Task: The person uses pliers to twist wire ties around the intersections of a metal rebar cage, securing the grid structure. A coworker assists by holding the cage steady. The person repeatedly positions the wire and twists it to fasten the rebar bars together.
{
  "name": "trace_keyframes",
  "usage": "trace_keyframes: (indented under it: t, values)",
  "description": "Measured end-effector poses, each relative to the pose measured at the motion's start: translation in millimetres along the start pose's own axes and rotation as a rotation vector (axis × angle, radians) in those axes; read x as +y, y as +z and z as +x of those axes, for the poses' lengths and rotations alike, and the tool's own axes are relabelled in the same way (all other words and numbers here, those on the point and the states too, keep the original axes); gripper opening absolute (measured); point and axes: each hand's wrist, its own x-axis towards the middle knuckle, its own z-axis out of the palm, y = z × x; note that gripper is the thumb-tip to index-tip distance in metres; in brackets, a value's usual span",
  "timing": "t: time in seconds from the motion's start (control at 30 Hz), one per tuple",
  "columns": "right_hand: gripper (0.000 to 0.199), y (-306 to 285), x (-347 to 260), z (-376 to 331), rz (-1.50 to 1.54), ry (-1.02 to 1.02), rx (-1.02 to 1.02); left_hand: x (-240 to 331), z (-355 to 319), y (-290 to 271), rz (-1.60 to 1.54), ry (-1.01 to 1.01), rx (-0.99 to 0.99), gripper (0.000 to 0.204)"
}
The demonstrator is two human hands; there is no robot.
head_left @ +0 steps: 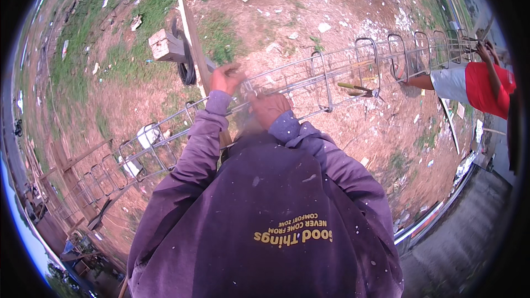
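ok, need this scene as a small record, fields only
left hand: at the steel cage, grip unclear
right hand: beside the left at the cage, fingers blurred
cage form: long bars with rectangular loops, running across the view
pliers: yellow handles, right of both hands
black coil: by the wooden plank, left of both hands
co-worker: red top, far right
ground: dirt, grass patches, scattered litter

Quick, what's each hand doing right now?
Left hand: fingers loosely curved at the steel rebar cage; whether it grips anything can't be told.
Right hand: at the same cage, blurred; open or closed can't be told.
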Motion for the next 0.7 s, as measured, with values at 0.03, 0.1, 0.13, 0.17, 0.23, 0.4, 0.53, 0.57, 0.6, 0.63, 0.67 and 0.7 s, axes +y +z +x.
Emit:
trace_keyframes:
  t: [0.03, 0.1, 0.13, 0.17, 0.23, 0.4, 0.53, 0.57, 0.6, 0.63, 0.67, 0.7]
  values:
    - [0.014, 0.2, -0.5, 0.7, 0.000, 0.001, -0.006, 1.2, -0.6, -0.5, 0.039, 0.032, 0.102, 0.048]
    - [0.021, 0.7, -0.9, 2.6, -0.026, -0.014, -0.075, 5.5, 2.2, -5.7, 0.197, -0.060, 0.090, 0.052]
    - [0.028, 1.2, -0.7, 3.5, -0.052, -0.030, -0.141, 7.9, 4.5, -9.7, 0.313, -0.187, -0.025, 0.054]
    - [0.035, 2.1, -0.7, 4.2, -0.077, -0.049, -0.178, 10.3, 7.4, -13.8, 0.445, -0.333, -0.111, 0.057]
    - [0.035, 4.8, 0.0, 5.3, -0.063, -0.142, -0.118, 13.2, 12.1, -20.9, 0.361, -0.428, -0.242, 0.056]
    - [0.035, 13.1, 3.0, 5.0, -0.024, -0.163, -0.069, 1.2, 8.3, -22.4, 0.172, -0.274, -0.222, 0.052]
    - [0.029, 11.6, 1.9, 3.4, 0.012, -0.089, -0.017, -16.6, 2.9, -15.5, 0.013, -0.081, -0.124, 0.049]
    - [0.028, 9.5, 0.7, 3.1, 0.007, -0.070, -0.024, -19.1, 3.1, -15.8, 0.000, -0.064, -0.128, 0.049]
    - [0.031, 7.0, -0.6, 2.9, -0.021, -0.065, -0.034, -20.5, 3.9, -17.3, -0.016, -0.079, -0.151, 0.046]
    - [0.034, 4.0, -2.0, 2.8, -0.050, -0.057, -0.065, -20.6, 4.6, -19.9, -0.019, -0.079, -0.171, 0.043]
    - [0.037, 1.2, -3.4, 2.9, -0.078, -0.050, -0.096, -19.4, 5.6, -23.0, -0.025, -0.082, -0.192, 0.041]
    - [0.036, -1.4, -4.6, 3.3, -0.063, -0.042, -0.102, -17.1, 6.3, -26.4, -0.027, -0.024, -0.225, 0.037]
